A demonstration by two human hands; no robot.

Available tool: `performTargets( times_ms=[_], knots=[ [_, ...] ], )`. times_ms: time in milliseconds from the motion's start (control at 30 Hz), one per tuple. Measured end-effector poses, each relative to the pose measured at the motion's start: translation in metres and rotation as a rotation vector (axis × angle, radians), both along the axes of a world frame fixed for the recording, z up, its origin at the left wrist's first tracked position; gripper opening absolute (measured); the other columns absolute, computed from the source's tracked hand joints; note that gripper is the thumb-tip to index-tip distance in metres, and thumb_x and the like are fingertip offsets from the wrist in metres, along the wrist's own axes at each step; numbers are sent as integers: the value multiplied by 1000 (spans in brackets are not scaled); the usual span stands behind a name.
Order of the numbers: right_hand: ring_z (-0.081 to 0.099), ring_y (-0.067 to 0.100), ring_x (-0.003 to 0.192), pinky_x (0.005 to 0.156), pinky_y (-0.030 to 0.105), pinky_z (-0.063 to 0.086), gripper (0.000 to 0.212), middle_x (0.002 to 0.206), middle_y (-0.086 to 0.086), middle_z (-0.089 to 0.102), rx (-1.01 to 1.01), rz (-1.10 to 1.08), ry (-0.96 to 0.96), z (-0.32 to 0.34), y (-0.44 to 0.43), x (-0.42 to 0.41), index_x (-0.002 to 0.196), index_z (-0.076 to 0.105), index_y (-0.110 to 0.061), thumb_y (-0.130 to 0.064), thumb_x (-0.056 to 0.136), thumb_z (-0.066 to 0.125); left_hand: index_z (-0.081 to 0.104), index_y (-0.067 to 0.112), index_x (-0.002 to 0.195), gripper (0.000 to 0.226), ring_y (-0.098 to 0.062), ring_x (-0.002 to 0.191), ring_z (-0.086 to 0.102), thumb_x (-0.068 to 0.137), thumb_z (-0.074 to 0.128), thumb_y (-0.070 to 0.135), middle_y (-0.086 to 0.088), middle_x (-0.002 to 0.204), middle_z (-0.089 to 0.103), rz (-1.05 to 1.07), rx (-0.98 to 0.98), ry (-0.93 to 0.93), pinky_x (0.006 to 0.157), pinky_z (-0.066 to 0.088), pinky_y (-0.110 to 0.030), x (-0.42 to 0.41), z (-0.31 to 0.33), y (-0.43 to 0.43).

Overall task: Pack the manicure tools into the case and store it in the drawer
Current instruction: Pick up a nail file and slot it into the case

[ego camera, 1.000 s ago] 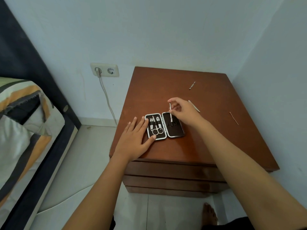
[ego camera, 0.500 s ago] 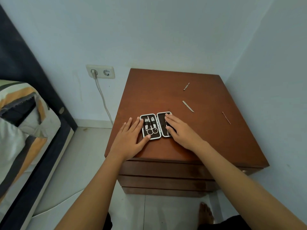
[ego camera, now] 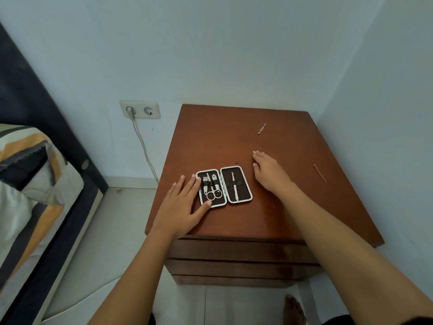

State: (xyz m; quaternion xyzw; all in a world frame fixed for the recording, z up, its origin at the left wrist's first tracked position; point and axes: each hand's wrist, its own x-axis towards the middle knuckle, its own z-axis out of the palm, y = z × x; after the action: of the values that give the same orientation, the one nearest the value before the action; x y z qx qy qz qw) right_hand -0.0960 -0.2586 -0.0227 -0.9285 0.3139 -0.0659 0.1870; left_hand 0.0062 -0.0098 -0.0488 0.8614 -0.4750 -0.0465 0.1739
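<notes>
a left hand (ego camera: 180, 207) is pressing flat near the nightstand's (ego camera: 293, 207) front left corner, fingers spread on the open case (ego camera: 223, 186), apparently steadying it. beyond, the right hand (ego camera: 269, 172) is reaching mid-top, fingers loosely extended, gripping nothing. a thin stick (ego camera: 320, 173) is lying by the right edge, a pusher tool (ego camera: 262, 128) toward the back.

The case (ego camera: 224, 186) lies open and flat near the centre of the frame, scissors (ego camera: 213, 192) strapped in its left half, a slim file (ego camera: 234, 186) in its right. Two loose tools lie apart: a pusher (ego camera: 262, 128) upper centre, a thin stick (ego camera: 320, 173) at right.
</notes>
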Motion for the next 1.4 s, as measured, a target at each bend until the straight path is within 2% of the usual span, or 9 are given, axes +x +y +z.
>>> performTargets(
  times_ms=[133,333,433,567,767,967,1067,1233,1400],
  knots=[
    [56,28,116,92,43,49,37,129,6,59,-97,94,-135,-3,8,-15,117,61,-11,1,89,41,6,27,149,87,-12,145,-7,76,6,75,10,158,4,2,15,-1,113,-9,-27,0,0,0],
    [63,27,93,78,46,54,37,97,6,68,-123,192,-217,2,15,-44,89,70,-11,12,77,44,7,26,149,87,-13,145,-5,77,7,73,8,158,6,2,12,4,113,-8,-27,-1,1,-1],
    [63,27,90,79,43,53,36,91,8,69,-119,210,-245,2,18,-59,84,70,-9,15,75,45,9,25,149,88,-14,145,-3,76,7,74,7,158,8,4,7,6,115,-5,-29,-1,1,-1],
    [63,25,87,80,15,40,32,88,10,68,-67,200,-292,2,23,-78,82,69,-6,16,76,46,9,25,149,91,-14,145,-3,75,6,77,7,158,8,-2,6,4,115,-5,-29,0,-1,0],
    [58,19,91,80,30,50,13,94,1,57,21,-112,-438,-6,31,-96,91,65,-11,-5,84,56,10,25,149,88,-15,146,-2,76,8,73,6,158,8,2,10,9,115,-4,-30,-1,0,0],
    [50,17,95,86,37,43,30,89,-4,54,60,-309,-254,-2,33,-82,84,63,-19,-48,77,67,8,25,149,88,-15,146,-3,76,8,74,6,158,8,5,17,2,115,-4,-31,-1,0,-1],
    [51,18,96,79,34,38,25,91,-2,58,94,-359,-175,5,36,-69,85,65,-20,-44,77,69,8,26,149,88,-15,145,-3,76,8,74,6,158,8,6,13,6,115,-4,-30,-1,0,-1],
    [57,18,79,71,29,40,9,65,-11,54,279,-376,-111,14,36,-59,75,67,-23,-28,82,69,9,25,149,87,-15,146,-2,77,9,73,6,158,9,5,9,8,115,-4,-30,0,0,-1],
    [55,23,96,78,32,39,12,87,1,64,204,-379,-78,11,39,-55,75,66,-23,-28,86,63,11,25,149,87,-15,146,-2,77,9,73,6,158,9,3,3,15,116,-3,-31,0,0,0]
  ],
)
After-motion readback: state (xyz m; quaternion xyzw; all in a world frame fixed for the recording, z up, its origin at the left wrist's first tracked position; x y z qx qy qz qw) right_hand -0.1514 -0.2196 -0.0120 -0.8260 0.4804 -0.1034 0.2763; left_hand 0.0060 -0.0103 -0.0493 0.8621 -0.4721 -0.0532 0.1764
